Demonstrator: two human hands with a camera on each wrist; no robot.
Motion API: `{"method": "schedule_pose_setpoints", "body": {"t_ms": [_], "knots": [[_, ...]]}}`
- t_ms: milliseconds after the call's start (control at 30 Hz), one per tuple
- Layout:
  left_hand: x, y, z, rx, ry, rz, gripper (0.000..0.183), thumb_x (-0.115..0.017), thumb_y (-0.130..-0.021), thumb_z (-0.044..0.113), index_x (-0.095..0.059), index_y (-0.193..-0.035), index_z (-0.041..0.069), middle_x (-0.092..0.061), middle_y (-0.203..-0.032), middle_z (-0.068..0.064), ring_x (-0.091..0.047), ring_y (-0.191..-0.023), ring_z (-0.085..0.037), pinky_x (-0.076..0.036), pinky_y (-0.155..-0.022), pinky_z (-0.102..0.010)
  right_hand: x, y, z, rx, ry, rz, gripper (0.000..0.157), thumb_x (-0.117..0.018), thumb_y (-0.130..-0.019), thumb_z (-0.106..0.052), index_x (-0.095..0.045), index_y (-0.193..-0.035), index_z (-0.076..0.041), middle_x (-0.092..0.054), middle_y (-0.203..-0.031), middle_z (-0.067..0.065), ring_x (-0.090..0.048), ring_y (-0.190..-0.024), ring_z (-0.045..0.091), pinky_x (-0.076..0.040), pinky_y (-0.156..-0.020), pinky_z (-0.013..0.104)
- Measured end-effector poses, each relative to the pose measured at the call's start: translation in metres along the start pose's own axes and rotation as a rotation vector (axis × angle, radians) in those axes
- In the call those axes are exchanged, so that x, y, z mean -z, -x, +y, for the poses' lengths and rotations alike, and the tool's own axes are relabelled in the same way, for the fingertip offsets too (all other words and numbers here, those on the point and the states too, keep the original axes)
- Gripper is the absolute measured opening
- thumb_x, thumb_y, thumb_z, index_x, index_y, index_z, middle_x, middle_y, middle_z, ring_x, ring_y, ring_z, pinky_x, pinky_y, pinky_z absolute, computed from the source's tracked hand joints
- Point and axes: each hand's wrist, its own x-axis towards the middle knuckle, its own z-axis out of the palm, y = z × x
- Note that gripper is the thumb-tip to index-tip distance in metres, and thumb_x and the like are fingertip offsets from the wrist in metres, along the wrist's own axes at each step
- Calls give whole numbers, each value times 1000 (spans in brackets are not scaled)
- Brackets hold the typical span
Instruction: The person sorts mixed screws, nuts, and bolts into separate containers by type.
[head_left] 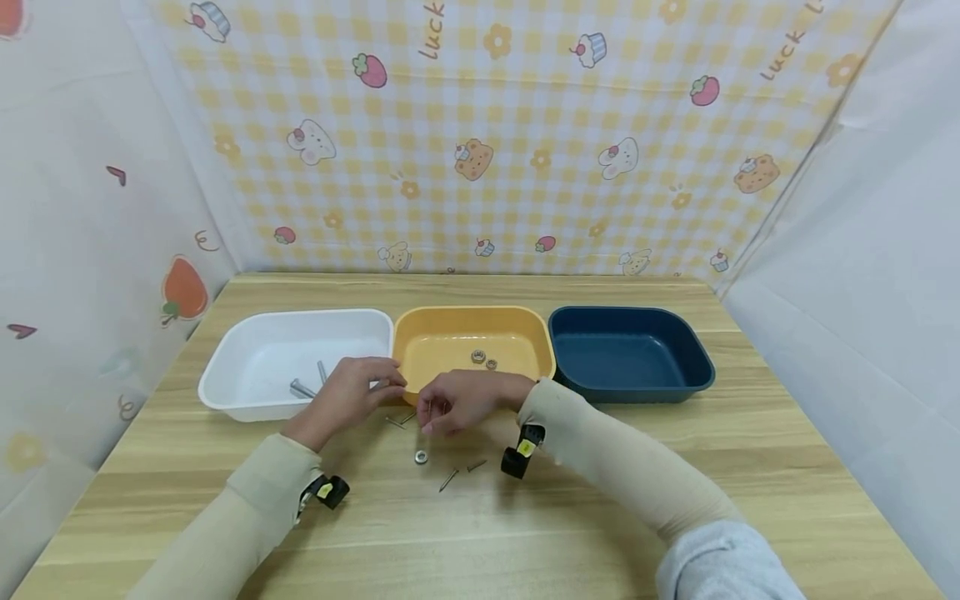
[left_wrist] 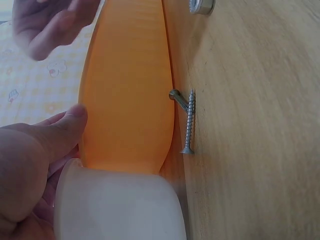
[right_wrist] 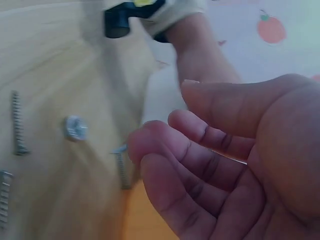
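My left hand (head_left: pixel 352 392) is at the corner where the white and yellow containers meet. Its thumb (left_wrist: pixel 67 127) lies on the rim of the yellow container (left_wrist: pixel 125 95), fingers behind, gripping the edge beside the white container (left_wrist: pixel 120 205). In front of the yellow container hovers my right hand (head_left: pixel 461 400), fingers loosely bent, thumb apart from them, nothing held. Below it on the table lies a metal nut (head_left: pixel 421 457). Two screws (left_wrist: pixel 189 125) lie crossed by the yellow container's front wall. Two more screws, one nearer (head_left: pixel 448 480) and one to its right (head_left: pixel 476 466), lie beyond the nut.
Several silver bolts (head_left: pixel 302 388) lie in the white container (head_left: pixel 232 354). Two nuts (head_left: pixel 478 357) sit inside the yellow container. A dark blue container (head_left: pixel 633 392) stands at the right end of the row. Behind the wooden table (head_left: pixel 450 550) hangs a checked cloth (head_left: pixel 525 208).
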Motion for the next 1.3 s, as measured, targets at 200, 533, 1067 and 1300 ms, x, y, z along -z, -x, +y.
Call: {"method": "schedule_pose_setpoints", "body": {"t_ms": [200, 533, 1067, 1300], "knots": [[-1, -1, 0, 14, -3, -11, 8, -78, -79, 5, -74, -86, 7, -72, -96, -11, -66, -99, -31, -52, -88, -46, -20, -7, 15, 18, 118, -19, 4, -65, -94, -14, -65, -97, -12, -62, -80, -9, -56, -73, 2, -48, -68, 17], [0, -1, 2, 34, 18, -15, 7, -78, -80, 5, -74, -86, 7, -72, -97, -11, -66, -100, -31, -52, -89, -47, -36, -19, 30, 39, 231, 34, 7, -67, -93, -16, -65, -97, -11, -57, -72, -11, -51, -66, -1, -44, -62, 14], [0, 0, 0, 27, 12, -9, 7, -78, -80, 7, -74, -85, 8, -72, -97, -10, -66, -101, -31, -52, -89, -46, -44, -24, 32, 1, 252, 93, 9, -75, -87, -17, -66, -88, -19, -55, -66, -11, -51, -61, 0, -42, -56, 14], [0, 0, 0, 25, 11, -11, 7, -78, -80, 7, -74, -85, 8, -72, -97, -12, -66, -102, -32, -52, -89, -46, -42, -21, 31, 20, 276, 61, 19, -79, -83, -15, -61, -77, -19, -55, -69, -11, -50, -65, 0, -42, -60, 14]]}}
